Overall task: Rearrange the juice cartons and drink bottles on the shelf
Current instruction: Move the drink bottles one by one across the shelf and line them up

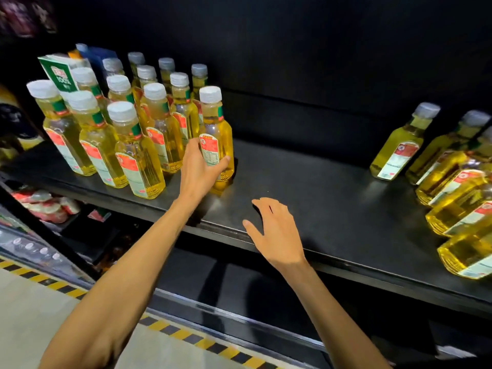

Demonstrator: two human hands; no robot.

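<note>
Bottle (221,129), label partly behind left hand (198,169) grip, right bottles (452,187) cropped

Illumination is dim overall; the black back panel (319,49) is nearly featureless. Light arrives from above and in front, making the clear plastic bottles of yellow liquid (138,150) glow. The matte black metal shelf (319,187) carries soft shadows and faint reflections. Wide-angle distortion tilts the matching right-edge bottles (458,182). The top-left corner is blurred.
</note>
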